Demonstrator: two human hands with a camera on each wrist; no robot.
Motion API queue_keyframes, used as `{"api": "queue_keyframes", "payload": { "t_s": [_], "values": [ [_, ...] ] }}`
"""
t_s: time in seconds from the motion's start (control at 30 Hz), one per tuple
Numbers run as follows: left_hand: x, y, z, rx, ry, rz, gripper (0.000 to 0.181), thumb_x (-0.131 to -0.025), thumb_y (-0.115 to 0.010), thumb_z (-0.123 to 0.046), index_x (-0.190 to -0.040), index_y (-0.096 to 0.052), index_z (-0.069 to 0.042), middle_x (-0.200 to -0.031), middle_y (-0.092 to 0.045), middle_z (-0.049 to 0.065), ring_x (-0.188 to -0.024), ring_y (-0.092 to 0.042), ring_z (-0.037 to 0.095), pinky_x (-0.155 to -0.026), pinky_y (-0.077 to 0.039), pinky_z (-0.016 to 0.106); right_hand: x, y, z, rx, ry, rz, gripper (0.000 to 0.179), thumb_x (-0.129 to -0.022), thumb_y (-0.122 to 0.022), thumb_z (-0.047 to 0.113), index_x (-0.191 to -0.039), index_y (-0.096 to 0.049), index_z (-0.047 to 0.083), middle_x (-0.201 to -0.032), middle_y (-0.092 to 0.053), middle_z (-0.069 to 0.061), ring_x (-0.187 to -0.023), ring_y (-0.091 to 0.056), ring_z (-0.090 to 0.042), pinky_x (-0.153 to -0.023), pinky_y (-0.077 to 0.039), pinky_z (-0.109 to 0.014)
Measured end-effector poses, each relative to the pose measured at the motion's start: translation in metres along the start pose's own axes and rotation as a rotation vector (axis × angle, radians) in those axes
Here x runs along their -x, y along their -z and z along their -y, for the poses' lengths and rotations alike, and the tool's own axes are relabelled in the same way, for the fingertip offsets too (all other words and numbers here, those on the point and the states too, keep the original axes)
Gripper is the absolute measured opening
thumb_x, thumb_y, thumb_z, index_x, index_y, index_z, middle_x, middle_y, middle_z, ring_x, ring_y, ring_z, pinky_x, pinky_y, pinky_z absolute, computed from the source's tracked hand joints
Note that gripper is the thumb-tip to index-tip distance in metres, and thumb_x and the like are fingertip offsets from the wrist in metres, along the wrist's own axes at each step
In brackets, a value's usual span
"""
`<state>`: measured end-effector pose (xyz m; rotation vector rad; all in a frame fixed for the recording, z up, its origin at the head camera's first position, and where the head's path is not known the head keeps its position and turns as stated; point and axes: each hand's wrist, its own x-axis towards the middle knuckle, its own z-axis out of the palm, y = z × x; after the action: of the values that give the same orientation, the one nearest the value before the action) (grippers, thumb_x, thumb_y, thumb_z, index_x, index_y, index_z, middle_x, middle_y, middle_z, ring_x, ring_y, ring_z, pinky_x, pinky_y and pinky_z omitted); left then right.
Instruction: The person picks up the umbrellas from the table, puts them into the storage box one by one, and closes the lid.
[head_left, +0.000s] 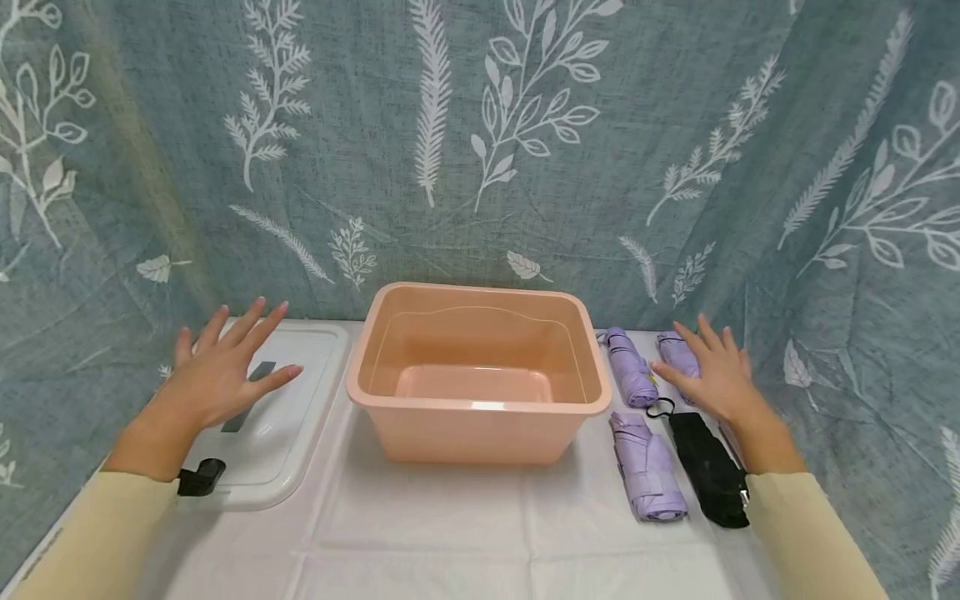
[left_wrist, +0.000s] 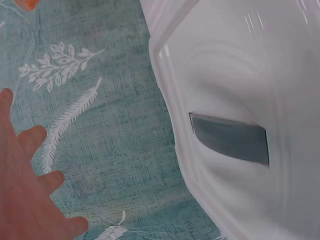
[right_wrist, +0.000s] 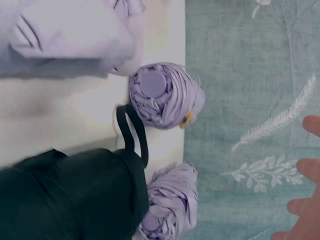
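Note:
My left hand (head_left: pixel 221 379), fingers spread and straight, hovers over a white lid (head_left: pixel 311 408) with a grey handle (left_wrist: pixel 232 140). On the other side, my right hand (head_left: pixel 716 379) is held out with spread fingers above several folded umbrellas, holding nothing. One purple umbrella (head_left: pixel 630 367) lies beside the tub, another purple umbrella (head_left: pixel 648 471) lies nearer to me, and a third purple umbrella (head_left: pixel 677 354) is partly hidden behind the right hand. A black umbrella (head_left: pixel 708 467) with a wrist loop lies beside the near purple one. Between the hands stands a peach plastic tub (head_left: pixel 480 433), nothing inside it.
A white cloth (head_left: pixel 420 533) covers the table. Behind it and at both sides hangs a blue-green curtain (head_left: pixel 360 108) with white leaf prints, close to the tub's back. A black strap (head_left: pixel 201 477) shows at the left wrist.

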<state>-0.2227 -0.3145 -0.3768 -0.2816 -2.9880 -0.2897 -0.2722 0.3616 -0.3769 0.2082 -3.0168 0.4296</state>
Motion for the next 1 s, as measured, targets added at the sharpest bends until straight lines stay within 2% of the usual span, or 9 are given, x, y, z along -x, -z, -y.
{"api": "queue_keyframes", "payload": {
  "t_s": [0.23,0.5,0.67,0.77,0.87,1.0],
  "values": [
    [0.005,-0.008,-0.006,0.089,-0.049,-0.062,0.091,-0.1,-0.055,-0.06,-0.166,0.001,-0.033,-0.173,-0.007,0.016,-0.152,-0.006,0.059,-0.107,-0.004,0.088,0.008,-0.009,0.008,-0.043,0.049,-0.052,0.091,-0.096,-0.058,0.063,-0.164,-0.024,0.013,-0.17,-0.006,-0.027,-0.148,-0.001,-0.066,-0.108,-0.009,-0.088],
    [0.009,-0.027,-0.018,0.239,-0.126,-0.156,0.082,-0.103,-0.056,-0.048,-0.167,-0.011,-0.026,-0.17,-0.018,0.021,-0.15,-0.016,0.059,-0.108,-0.013,0.086,0.014,-0.03,0.014,-0.213,0.119,-0.168,0.086,-0.092,-0.071,0.047,-0.159,-0.036,0.007,-0.168,-0.016,-0.029,-0.151,-0.007,-0.062,-0.111,-0.012,-0.086],
    [0.008,-0.035,-0.028,0.334,-0.211,-0.251,0.076,-0.103,-0.057,-0.042,-0.166,-0.019,-0.02,-0.166,-0.027,0.025,-0.148,-0.022,0.059,-0.112,-0.018,0.081,0.018,-0.039,0.02,-0.262,0.123,-0.184,0.084,-0.093,-0.071,0.045,-0.16,-0.035,0.008,-0.168,-0.018,-0.027,-0.153,-0.011,-0.056,-0.113,-0.014,-0.084],
    [0.006,-0.039,-0.037,0.395,-0.25,-0.28,0.073,-0.104,-0.056,-0.039,-0.165,-0.023,-0.016,-0.164,-0.03,0.026,-0.149,-0.024,0.056,-0.115,-0.018,0.078,0.023,-0.041,0.023,-0.269,0.116,-0.189,0.084,-0.094,-0.07,0.046,-0.161,-0.034,0.01,-0.169,-0.018,-0.024,-0.154,-0.014,-0.053,-0.113,-0.015,-0.084],
    [0.005,-0.041,-0.047,0.44,-0.25,-0.292,0.07,-0.105,-0.054,-0.038,-0.164,-0.025,-0.015,-0.164,-0.031,0.026,-0.149,-0.026,0.054,-0.117,-0.02,0.076,0.028,-0.043,0.026,-0.278,0.096,-0.194,0.085,-0.095,-0.068,0.048,-0.163,-0.03,0.012,-0.169,-0.018,-0.022,-0.154,-0.014,-0.052,-0.114,-0.014,-0.082],
    [0.005,-0.041,-0.058,0.515,-0.217,-0.31,0.065,-0.107,-0.05,-0.035,-0.164,-0.026,-0.014,-0.163,-0.033,0.026,-0.147,-0.031,0.054,-0.114,-0.026,0.077,0.034,-0.046,0.029,-0.305,0.053,-0.186,0.088,-0.096,-0.068,0.049,-0.164,-0.025,0.015,-0.169,-0.019,-0.022,-0.154,-0.015,-0.051,-0.116,-0.015,-0.08]
  ]
}}
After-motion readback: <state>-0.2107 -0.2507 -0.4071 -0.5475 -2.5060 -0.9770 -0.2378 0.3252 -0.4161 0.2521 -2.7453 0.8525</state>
